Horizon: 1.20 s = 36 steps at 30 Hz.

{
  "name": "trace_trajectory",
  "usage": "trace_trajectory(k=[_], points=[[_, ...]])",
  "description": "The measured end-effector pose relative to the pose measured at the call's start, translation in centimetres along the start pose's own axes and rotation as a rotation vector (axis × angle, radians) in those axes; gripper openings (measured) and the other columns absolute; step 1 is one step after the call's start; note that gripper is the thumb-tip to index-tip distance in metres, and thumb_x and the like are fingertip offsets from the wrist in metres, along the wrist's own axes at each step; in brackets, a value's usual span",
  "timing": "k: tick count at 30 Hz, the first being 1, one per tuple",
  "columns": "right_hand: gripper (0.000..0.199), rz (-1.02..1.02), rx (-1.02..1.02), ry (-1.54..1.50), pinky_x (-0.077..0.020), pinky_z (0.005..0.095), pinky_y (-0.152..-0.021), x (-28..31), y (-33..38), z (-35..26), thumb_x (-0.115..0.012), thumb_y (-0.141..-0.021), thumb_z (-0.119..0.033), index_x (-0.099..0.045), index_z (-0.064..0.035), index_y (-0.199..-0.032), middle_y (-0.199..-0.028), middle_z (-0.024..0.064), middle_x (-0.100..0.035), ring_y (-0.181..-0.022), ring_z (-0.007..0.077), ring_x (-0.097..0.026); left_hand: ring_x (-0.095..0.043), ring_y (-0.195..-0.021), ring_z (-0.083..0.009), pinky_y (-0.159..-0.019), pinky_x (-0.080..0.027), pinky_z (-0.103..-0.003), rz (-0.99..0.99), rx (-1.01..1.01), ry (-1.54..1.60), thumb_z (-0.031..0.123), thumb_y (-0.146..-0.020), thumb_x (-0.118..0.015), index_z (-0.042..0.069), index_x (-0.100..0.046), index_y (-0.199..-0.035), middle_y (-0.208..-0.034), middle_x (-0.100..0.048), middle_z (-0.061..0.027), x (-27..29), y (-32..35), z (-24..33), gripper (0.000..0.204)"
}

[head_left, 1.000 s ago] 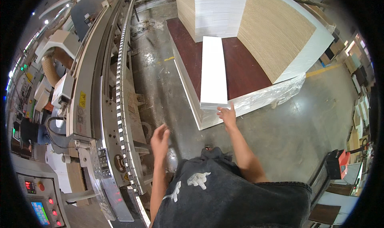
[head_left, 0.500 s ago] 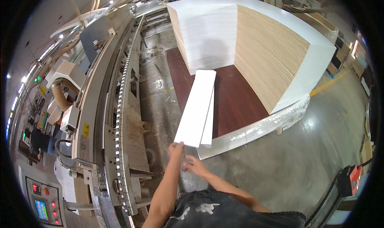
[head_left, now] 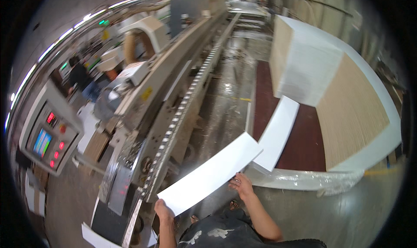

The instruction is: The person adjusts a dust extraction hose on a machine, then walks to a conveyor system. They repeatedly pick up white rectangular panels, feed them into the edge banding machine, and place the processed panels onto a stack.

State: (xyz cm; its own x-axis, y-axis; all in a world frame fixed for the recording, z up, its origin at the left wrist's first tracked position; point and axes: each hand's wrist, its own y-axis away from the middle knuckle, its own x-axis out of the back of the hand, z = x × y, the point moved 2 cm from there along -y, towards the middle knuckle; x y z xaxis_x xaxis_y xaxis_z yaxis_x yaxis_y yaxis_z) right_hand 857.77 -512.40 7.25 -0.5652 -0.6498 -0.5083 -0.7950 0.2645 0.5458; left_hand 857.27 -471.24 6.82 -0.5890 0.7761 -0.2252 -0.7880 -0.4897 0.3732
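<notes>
Pinches white panel [head_left: 213,176] in left hand [head_left: 163,210], with right hand [head_left: 243,187] at edge, unclear whether pinching; has dark-red base [head_left: 302,148] right of grip, machine [head_left: 164,119] left, floor [head_left: 295,211] below.

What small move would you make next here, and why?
Probably firm up the right hand on the long white panel: the left hand grips one end, while the right is only loosely open by the long edge, contact unclear.
</notes>
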Motion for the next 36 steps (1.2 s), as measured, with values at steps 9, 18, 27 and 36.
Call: trace_trajectory(k=[9, 18, 27, 36], points=[[0.024, -0.478, -0.264, 0.543, -0.0629, 0.0388, -0.077, -19.1, 6.5, 12.2, -0.061, -0.103, -0.016, -0.055, 0.0020, -0.117, -0.106, 0.0140, -0.067, -0.093, 0.0269, -0.072, -0.056, -0.081, -0.0138, -0.075, -0.048, -0.032, 0.615, -0.349, -0.120, 0.019, -0.106, -0.052, -0.003, -0.065, -0.095, -0.089, -0.066, -0.0063, 25.2, 2.2, 7.0, 0.028], [0.017, -0.656, -0.471, 0.684, -0.0619, 0.0385, -0.082, -35.6, 10.1, 27.0, -0.065, -0.100, -0.015, -0.054, -0.0023, -0.100, -0.100, 0.0124, -0.064, -0.096, 0.0269, -0.071, -0.064, -0.096, -0.0191, -0.087, -0.051, -0.033, 0.983, -0.275, -0.108, 0.009, -0.101, -0.055, -0.003, -0.060, -0.127, -0.106, -0.068, -0.0130, 41.5, 1.8, 9.0, 0.029], [0.070, -0.648, -0.174, 0.792, -0.0563, 0.0293, -0.081, -41.5, 7.3, 32.3, -0.073, -0.091, -0.006, -0.037, 0.0055, -0.150, -0.104, 0.0102, -0.063, -0.095, 0.0190, -0.069, -0.045, -0.142, -0.0321, -0.116, -0.038, -0.040, 0.347, -0.369, -0.249, 0.010, -0.089, -0.073, -0.001, -0.032, -0.157, -0.158, -0.036, -0.0263, 38.9, -1.2, 13.6, 0.080], [0.095, -0.842, 0.558, 1.345, -0.0108, 0.0513, -0.126, -43.3, 4.3, 31.6, -0.079, -0.089, -0.035, -0.029, 0.0190, -0.150, -0.166, 0.0377, 0.000, -0.156, 0.0504, -0.003, -0.038, -0.150, -0.0368, -0.121, -0.033, -0.041, 0.370, -0.303, -0.732, -0.004, -0.065, -0.084, 0.001, -0.043, -0.152, -0.164, -0.032, -0.0237, 36.6, -1.9, 18.1, 0.097]])
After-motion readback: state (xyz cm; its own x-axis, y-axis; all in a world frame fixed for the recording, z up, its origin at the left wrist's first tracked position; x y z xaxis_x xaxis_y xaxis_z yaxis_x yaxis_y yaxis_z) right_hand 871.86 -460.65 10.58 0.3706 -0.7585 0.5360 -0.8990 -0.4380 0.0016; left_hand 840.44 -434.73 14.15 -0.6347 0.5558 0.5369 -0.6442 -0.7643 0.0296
